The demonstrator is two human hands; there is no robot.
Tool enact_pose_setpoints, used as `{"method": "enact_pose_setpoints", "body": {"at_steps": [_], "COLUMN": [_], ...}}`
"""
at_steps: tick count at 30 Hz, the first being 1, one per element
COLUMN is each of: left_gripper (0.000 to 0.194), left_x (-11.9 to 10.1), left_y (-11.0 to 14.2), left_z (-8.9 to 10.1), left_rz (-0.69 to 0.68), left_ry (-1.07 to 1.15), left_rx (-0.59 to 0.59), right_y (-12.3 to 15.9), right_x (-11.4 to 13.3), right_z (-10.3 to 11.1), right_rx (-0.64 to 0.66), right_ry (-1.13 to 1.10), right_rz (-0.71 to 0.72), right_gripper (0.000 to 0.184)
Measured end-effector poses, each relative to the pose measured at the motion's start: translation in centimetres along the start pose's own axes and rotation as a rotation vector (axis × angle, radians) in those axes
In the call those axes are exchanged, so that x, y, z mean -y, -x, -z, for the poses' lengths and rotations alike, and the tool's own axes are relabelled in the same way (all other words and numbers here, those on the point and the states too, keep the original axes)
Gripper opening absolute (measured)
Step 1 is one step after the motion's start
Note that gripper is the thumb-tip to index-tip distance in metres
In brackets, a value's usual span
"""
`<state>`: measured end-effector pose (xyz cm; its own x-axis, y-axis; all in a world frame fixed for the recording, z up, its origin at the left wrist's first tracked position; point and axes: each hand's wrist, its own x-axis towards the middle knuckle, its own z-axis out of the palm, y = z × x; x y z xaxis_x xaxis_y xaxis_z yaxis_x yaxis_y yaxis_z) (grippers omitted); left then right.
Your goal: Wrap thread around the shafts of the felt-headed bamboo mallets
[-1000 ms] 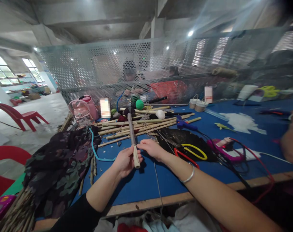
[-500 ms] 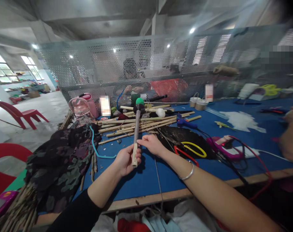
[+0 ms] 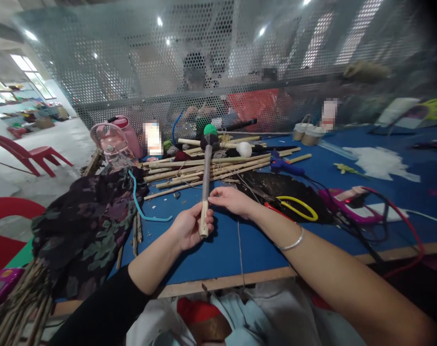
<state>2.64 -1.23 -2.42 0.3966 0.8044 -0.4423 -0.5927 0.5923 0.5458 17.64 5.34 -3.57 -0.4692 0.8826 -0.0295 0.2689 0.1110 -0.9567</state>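
Observation:
My left hand is wrapped around the bare, pale lower end of a wooden stick. The stick points away from me, and grey yarn is wound closely over its upper length. At the far end of the stick are a dark yarn ball and a green ball. My right hand is pinched beside the lower edge of the winding, fingertips by the stick. A grey strand runs down below that hand to the table's front edge; the strand between its fingertips is too fine to see clearly.
Several pale sticks lie across the blue table, with a white yarn ball, a blue glue gun and yellow-handled scissors nearby. Dark patterned cloth covers the left. A perforated metal screen stands behind.
The camera has tilted down, so the table sits higher in view. My right hand stays pinched by the winding, its fingers slightly turned. A person's hand at the right edge is out of view.

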Motion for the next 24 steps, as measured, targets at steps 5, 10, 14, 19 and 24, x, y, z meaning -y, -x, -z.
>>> {"method": "enact_pose_setpoints", "body": {"at_steps": [5, 10, 14, 19, 24], "left_gripper": [0.016, 0.021, 0.019, 0.044, 0.041], "left_x": [0.0, -0.1, -0.7, -1.7, -1.3], "left_y": [0.2, 0.5, 1.1, 1.9, 1.6], "left_z": [-0.1, -0.2, 0.1, 0.8, 0.7], "left_rz": [-0.021, -0.018, -0.028, 0.012, -0.018], "left_ry": [-0.228, -0.427, -0.446, -0.514, -0.536], "left_rx": [-0.16, -0.194, -0.059, 0.154, 0.112], "right_y": [0.2, 0.4, 0.4, 0.5, 0.6], "right_x": [0.4, 0.7, 0.7, 0.7, 1.1], "right_z": [0.3, 0.4, 0.4, 0.5, 0.4], "right_rx": [0.174, 0.185, 0.183, 0.191, 0.172], "right_ry": [-0.155, -0.202, -0.218, -0.215, -0.189], "right_rz": [-0.116, -0.179, -0.18, -0.186, -0.198], "right_gripper": [0.029, 0.027, 0.029, 0.031, 0.031]}}
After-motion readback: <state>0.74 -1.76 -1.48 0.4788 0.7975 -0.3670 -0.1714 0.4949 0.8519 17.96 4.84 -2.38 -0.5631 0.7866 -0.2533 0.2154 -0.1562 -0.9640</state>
